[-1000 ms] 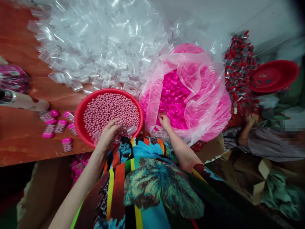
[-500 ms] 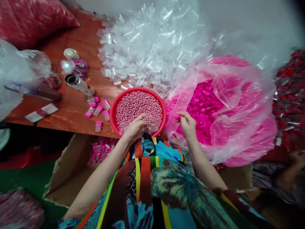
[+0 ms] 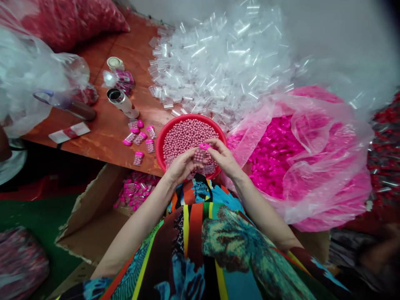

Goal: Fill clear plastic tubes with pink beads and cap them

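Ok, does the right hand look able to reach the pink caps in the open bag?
Probably yes: the right hand is over the red bowl, beside the plastic bag, whose open mouth leaves the pink caps exposed, though that hand pinches one cap.

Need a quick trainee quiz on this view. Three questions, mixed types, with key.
1. What do the fingers of the right hand hold?
2. True or false: the pink bag lies to the right of the red basin, as the wearer sees it.
3. What does the left hand hold? A) the flask; B) a clear case with beads; C) the carton.

Key: 1. A pink cap. 2. True. 3. B.
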`<state>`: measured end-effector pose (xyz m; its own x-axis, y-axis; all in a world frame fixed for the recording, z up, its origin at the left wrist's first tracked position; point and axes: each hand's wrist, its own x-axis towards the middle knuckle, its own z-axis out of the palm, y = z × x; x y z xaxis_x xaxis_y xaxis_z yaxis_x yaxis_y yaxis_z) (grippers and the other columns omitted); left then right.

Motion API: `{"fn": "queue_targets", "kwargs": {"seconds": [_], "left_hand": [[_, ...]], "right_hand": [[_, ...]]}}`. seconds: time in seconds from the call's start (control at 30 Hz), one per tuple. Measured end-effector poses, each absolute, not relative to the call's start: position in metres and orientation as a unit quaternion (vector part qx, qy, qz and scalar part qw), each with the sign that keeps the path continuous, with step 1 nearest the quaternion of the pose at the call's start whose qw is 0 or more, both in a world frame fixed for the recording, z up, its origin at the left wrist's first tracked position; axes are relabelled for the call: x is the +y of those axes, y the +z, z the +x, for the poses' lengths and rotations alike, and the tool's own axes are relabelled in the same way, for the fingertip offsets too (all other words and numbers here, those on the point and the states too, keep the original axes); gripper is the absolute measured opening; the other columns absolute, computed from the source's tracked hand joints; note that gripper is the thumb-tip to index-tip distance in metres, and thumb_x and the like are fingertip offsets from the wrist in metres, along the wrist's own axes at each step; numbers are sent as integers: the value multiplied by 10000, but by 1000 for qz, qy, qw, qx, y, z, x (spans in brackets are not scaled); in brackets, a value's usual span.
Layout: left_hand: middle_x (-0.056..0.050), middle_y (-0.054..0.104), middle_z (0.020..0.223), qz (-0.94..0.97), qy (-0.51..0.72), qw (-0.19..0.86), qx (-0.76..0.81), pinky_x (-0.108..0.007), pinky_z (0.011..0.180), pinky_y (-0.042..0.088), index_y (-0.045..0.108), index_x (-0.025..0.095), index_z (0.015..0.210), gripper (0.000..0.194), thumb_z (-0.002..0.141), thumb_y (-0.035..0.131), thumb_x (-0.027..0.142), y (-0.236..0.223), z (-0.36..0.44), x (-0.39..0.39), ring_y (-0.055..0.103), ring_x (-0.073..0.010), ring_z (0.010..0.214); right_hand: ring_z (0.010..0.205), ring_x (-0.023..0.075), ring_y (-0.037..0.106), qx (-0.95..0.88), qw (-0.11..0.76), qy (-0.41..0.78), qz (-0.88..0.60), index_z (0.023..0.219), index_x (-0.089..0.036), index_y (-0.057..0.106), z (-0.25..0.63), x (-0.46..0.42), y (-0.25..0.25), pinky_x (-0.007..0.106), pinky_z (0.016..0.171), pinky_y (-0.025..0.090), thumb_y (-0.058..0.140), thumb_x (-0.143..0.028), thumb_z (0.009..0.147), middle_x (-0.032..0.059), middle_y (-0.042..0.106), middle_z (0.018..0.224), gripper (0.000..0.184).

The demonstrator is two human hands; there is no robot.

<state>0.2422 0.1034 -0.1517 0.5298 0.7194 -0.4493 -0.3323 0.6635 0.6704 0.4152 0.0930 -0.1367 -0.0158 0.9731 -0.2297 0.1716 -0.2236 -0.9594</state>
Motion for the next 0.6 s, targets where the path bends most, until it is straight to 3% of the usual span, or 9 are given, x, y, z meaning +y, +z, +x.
{"fn": "queue_targets", "kwargs": {"seconds": [0.1,0.2,0.33,0.43,0.6], "left_hand": [[-167,721,1126,278,324,820,382,-489,754,599,717,183,1100,307,960,495,343,-152,241,102,720,-332,968],[-153,724,1096,276,321,815,396,-463,706,584,719,191,1103,287,944,507,303,-153,241,101,712,-306,896],[-116,722,1033,215,326,832,394,-323,598,536,733,182,1035,230,931,563,295,-154,240,100,672,-213,791],[-92,710,955,161,334,844,388,-256,574,498,742,155,1021,207,901,627,279,-153,239,101,645,-178,773],[-95,706,967,153,335,851,376,-253,574,461,753,166,1021,192,910,621,251,-154,242,99,621,-178,775]], "right_hand": [[1146,192,627,-535,373,492,-576,1154,-203,656,411,92,-136,344,1039,477,546,-330,962,63,687,1219,255],[1118,196,638,-591,357,420,-590,1143,-183,682,413,91,-139,351,1023,479,532,-309,987,84,709,1162,250],[1065,203,646,-646,331,357,-588,1113,-183,695,418,90,-139,361,987,489,524,-287,999,91,715,1098,230],[1076,206,655,-638,340,363,-588,1121,-186,696,419,88,-139,368,994,493,541,-299,991,87,723,1117,232],[1099,189,656,-592,373,396,-595,1188,-187,689,412,84,-145,347,991,503,534,-296,984,77,721,1171,279]]}}
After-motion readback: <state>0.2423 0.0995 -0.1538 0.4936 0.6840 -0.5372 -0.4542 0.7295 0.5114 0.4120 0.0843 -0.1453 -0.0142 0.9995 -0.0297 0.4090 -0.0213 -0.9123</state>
